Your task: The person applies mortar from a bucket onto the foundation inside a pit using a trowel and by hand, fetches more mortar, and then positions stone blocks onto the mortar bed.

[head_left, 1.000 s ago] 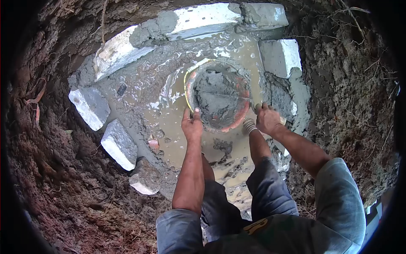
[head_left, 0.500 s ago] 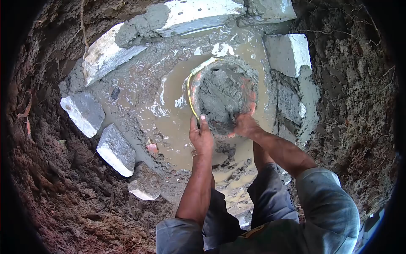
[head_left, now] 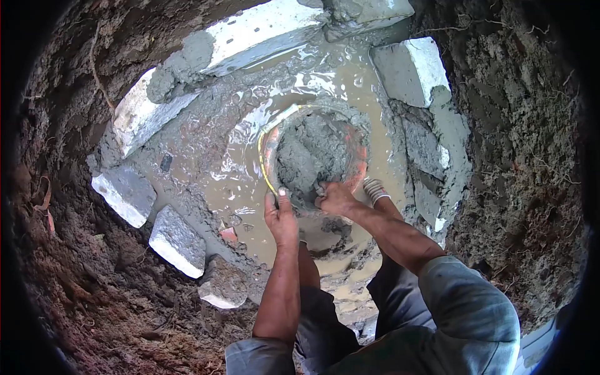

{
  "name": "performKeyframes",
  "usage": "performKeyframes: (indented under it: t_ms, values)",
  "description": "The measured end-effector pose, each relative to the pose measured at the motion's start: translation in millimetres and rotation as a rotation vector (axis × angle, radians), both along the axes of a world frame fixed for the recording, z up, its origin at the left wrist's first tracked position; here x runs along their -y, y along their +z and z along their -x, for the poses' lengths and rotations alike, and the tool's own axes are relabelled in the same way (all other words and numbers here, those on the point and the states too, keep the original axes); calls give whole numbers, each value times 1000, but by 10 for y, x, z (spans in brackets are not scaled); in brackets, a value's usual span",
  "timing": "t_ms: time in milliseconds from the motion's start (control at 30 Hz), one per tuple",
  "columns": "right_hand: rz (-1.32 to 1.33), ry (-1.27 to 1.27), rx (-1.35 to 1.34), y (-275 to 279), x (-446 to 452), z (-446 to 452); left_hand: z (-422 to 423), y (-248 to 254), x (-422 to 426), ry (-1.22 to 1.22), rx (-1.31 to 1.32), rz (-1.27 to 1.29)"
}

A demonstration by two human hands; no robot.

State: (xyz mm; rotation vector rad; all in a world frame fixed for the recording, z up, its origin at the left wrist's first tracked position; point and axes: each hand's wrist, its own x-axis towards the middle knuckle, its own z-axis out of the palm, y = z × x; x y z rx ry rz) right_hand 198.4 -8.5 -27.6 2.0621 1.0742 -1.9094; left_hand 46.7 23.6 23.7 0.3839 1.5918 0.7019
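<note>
At left we saw a rough grey-and-white stone block, well apart from the bare left hand, whose thumb and fingers gripped the near-left edge of a round orange-red basin with a yellow rim. The basin sat in muddy brown water. We judged its wet grey mortar heavy, soft and slippery, the stiffer rim our surest hold. The right hand curled at the mortar's near edge; we could not tell whether it held anything.
</note>
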Motion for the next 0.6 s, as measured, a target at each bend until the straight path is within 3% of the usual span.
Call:
performKeyframes:
  t_ms: [33,267,367,400,500,600]
  values:
    - [-123,41,33,6,65,2,73,-144,79,7,4,-18]
    - [-144,24,-69,420,34,-412,113,-236,-15,10,26,3]
    - [-318,1,-197,227,206,-600,276,-159,-141,-22,-4,42]
    - [-287,-27,-212,370,80,-607,313,-125,-215,-39,-62,85]
    - [-183,-128,-228,817,-123,-809,186,37,-414,-80,-534,-201]
    - [-99,-120,-164,1366,-361,-1123,-138,308,-786,99,-394,-175]
